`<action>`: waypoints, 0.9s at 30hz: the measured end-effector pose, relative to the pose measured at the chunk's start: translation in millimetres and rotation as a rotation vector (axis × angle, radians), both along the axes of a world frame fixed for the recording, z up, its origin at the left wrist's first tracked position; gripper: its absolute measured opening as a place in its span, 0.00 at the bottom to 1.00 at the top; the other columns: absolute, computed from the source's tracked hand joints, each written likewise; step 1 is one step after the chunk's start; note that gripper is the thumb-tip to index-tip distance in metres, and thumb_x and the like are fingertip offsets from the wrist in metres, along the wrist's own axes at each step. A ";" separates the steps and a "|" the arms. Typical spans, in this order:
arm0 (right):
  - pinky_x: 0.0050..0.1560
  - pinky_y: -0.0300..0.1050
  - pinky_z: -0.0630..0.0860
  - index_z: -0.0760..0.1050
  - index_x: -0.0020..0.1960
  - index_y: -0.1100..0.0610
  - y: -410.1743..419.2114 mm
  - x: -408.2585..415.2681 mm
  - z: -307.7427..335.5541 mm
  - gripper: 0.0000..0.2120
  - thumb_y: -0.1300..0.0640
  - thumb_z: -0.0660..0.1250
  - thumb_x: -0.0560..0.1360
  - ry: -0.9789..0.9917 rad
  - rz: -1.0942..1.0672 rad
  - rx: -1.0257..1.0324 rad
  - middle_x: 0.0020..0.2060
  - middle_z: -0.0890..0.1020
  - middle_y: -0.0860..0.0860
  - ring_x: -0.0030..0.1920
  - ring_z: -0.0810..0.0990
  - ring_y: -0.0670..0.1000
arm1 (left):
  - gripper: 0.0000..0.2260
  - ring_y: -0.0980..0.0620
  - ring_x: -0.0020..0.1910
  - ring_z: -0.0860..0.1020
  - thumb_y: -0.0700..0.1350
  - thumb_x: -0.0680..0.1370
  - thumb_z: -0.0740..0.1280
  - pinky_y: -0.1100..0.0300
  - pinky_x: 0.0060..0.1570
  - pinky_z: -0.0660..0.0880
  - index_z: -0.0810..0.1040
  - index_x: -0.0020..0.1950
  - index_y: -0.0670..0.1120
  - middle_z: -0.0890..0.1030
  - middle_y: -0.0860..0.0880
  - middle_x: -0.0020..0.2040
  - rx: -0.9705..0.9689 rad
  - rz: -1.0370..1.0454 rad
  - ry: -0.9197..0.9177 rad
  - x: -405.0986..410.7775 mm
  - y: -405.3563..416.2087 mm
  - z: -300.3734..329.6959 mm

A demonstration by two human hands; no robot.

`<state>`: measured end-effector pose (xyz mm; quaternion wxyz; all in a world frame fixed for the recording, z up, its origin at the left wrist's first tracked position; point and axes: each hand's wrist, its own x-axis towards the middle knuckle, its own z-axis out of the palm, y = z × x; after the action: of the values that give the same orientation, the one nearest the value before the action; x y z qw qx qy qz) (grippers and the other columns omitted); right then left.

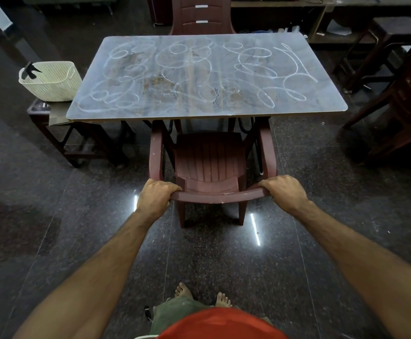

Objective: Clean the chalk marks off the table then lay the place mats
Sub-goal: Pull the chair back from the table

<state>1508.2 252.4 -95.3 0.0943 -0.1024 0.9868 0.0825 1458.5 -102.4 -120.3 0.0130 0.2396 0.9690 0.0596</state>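
Observation:
A grey table (pixel 206 108) stands ahead of me, its top covered in looping white chalk marks (pixel 192 69). A maroon plastic chair (pixel 209 162) sits tucked at the table's near side, its seat partly under the top. My left hand (pixel 156 195) grips the left end of the chair's backrest rail. My right hand (pixel 284 190) grips the right end of the same rail. No place mats are in view.
A cream plastic basket (pixel 52 81) with a dark item inside stands on a low stool (pixel 60 133) left of the table. Another maroon chair (pixel 200 15) faces the far side. Dark wooden furniture (pixel 400 99) crowds the right. My bare feet stand on dark polished floor.

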 end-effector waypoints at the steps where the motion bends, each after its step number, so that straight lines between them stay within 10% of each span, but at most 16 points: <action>1: 0.52 0.48 0.78 0.76 0.59 0.49 -0.2 -0.1 -0.8 0.13 0.61 0.65 0.77 0.002 -0.002 0.003 0.47 0.83 0.46 0.47 0.82 0.49 | 0.17 0.54 0.54 0.82 0.38 0.72 0.71 0.54 0.55 0.72 0.82 0.58 0.55 0.84 0.57 0.53 -0.013 -0.002 -0.001 -0.8 -0.2 -0.6; 27: 0.53 0.47 0.77 0.77 0.61 0.48 -4.2 -2.2 -0.4 0.14 0.58 0.65 0.78 0.004 -0.020 0.014 0.47 0.84 0.46 0.47 0.83 0.49 | 0.17 0.57 0.58 0.79 0.44 0.75 0.69 0.57 0.57 0.66 0.79 0.61 0.59 0.82 0.60 0.56 -0.154 0.079 -0.005 1.1 11.1 5.6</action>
<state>1506.0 248.2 -95.8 0.0939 -0.0915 0.9874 0.0889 1459.6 -91.3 -114.7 0.0312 0.1991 0.9794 -0.0139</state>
